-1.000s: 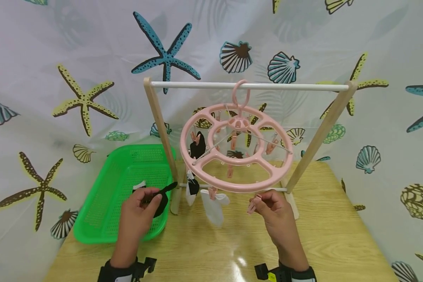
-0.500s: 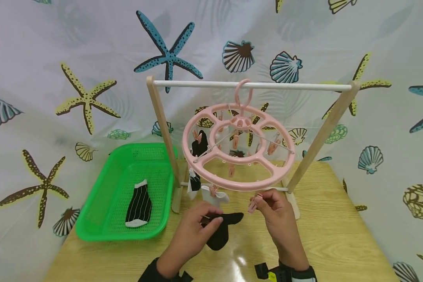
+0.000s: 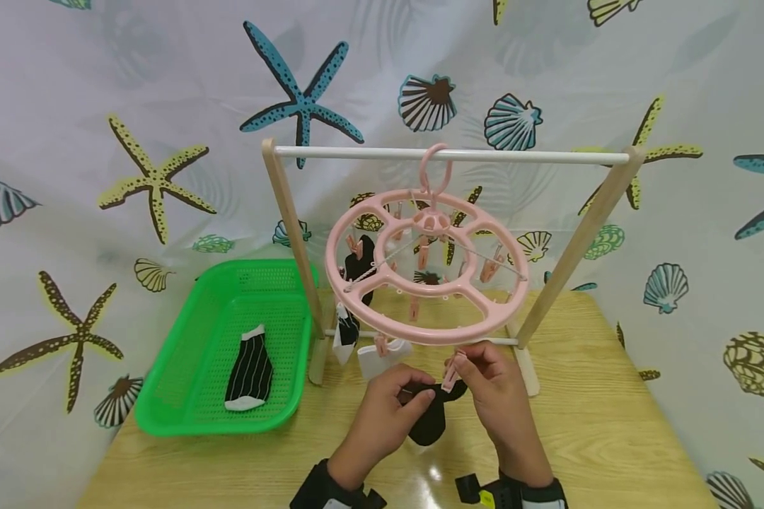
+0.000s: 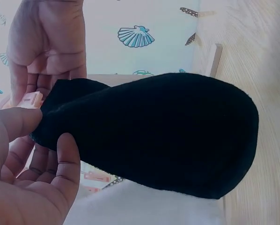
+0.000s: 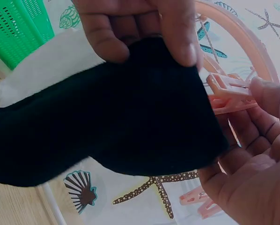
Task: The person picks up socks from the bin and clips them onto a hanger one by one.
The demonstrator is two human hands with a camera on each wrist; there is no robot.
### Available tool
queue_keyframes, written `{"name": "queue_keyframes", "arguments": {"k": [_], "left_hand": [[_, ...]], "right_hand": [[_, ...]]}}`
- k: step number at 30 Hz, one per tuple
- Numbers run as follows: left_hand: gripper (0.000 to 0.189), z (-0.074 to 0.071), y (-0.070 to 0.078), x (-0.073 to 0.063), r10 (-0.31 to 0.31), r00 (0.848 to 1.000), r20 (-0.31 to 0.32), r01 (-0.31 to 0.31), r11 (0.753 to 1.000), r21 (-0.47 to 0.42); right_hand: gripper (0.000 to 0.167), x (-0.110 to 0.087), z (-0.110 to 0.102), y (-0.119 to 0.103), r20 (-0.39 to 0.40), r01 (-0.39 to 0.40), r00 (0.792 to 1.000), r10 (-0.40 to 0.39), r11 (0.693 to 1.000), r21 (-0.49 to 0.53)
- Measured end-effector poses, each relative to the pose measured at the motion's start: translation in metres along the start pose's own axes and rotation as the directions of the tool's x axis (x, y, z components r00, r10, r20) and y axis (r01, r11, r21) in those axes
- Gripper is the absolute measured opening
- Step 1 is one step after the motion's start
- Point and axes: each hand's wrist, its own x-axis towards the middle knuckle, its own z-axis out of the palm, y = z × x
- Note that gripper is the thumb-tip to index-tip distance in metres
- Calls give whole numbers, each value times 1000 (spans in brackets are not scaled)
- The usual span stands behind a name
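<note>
My left hand [image 3: 388, 410] pinches a black sock [image 3: 428, 427] near its top edge, below the front rim of a round pink drying hanger [image 3: 414, 331]. Beside it, my right hand [image 3: 501, 389] holds a pink clothespin [image 3: 450, 376] between thumb and fingers, up against the sock's edge. In the right wrist view, the clothespin [image 5: 231, 88] sits just past the edge of the sock [image 5: 144, 112], and some right fingertips pass behind the cloth. Dark fabric [image 4: 168, 133] fills much of the left wrist view. Whether the clothespin grips the sock cannot be made out.
A green basket [image 3: 159, 396] on the left holds a black striped sock [image 3: 251, 371]. The hanger hooks over a white rod [image 3: 356, 153] on wooden posts [image 3: 289, 226]. A white sock [image 3: 382, 359] and dark socks hang at its left; other clothespins [image 3: 490, 267] dangle around it.
My left hand has carried the black sock rightward from over the basket to the clothespin, uncovering the striped sock. The right hand has stayed nearly in place, tilting the clothespin toward the sock.
</note>
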Motion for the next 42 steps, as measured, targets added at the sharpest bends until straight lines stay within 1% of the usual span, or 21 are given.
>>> {"name": "queue_keyframes", "arguments": {"k": [4,8,11,17,21,23,24,26,27,28,29,30,31,33,34,35,36,37,38,40,42], "left_hand": [[11,3,0,2,26,999,-23,-26,1000,-9],[10,3,0,4,47,998,-40,-48,999,-21],[10,3,3,5,36,998,-46,-37,999,-27],[11,2,3,6,14,998,-67,-15,1000,-17],[11,1,0,5,28,997,-71,-28,1000,4],[12,0,0,5,47,996,-79,-44,998,34],[13,-1,1,4,67,994,-85,-63,996,58],[15,-3,5,3,132,986,-104,-118,984,132],[15,-4,8,2,180,977,-115,-158,971,177],[15,-6,11,2,241,963,-121,-209,950,231],[15,-7,14,2,309,943,-127,-264,922,285],[13,-9,19,2,380,916,-129,-320,886,334],[11,-10,23,2,449,884,-131,-374,847,379],[5,-13,32,5,574,809,-130,-466,759,455],[2,-14,37,7,624,771,-126,-497,714,493],[3,-15,42,9,658,743,-123,-512,677,528],[5,-16,47,12,681,722,-120,-515,645,564],[6,-17,51,15,694,711,-116,-504,618,603],[9,-18,55,18,696,709,-112,-480,594,646],[17,-19,61,23,675,731,-100,-409,551,728],[25,-20,65,26,634,768,-91,-335,518,787]], "right_hand": [[11,-1,1,1,9,9,1000,-9,1000,-9],[11,-1,0,1,5,-1,1000,1,1000,-29],[13,-2,0,0,14,-19,1000,19,999,-42],[13,-3,-1,3,82,-12,997,13,1000,-11],[13,-3,0,3,94,-10,996,11,1000,-8],[13,-3,0,3,106,-3,994,4,1000,-11],[13,-3,-1,3,112,2,994,0,1000,-13],[13,-3,-1,3,128,16,992,-14,1000,-15],[13,-3,-1,4,133,15,991,-13,1000,-13],[12,-3,-1,4,136,15,991,-13,1000,-11],[12,-4,0,5,137,10,990,-9,1000,-7],[12,-4,0,6,136,5,991,-4,1000,-4],[12,-5,1,6,132,-2,991,3,1000,-4],[11,-5,2,7,117,-17,993,17,1000,0],[12,-6,2,7,110,-21,994,21,1000,-2],[12,-6,3,7,102,-25,994,25,1000,-4],[13,-6,3,7,97,-25,995,25,1000,-7],[13,-6,4,6,94,-26,995,27,1000,-12],[15,-5,5,6,94,-28,995,30,999,-14],[18,-6,6,5,97,-34,995,36,999,-21],[21,-5,8,5,108,-33,993,35,999,-24]]}}
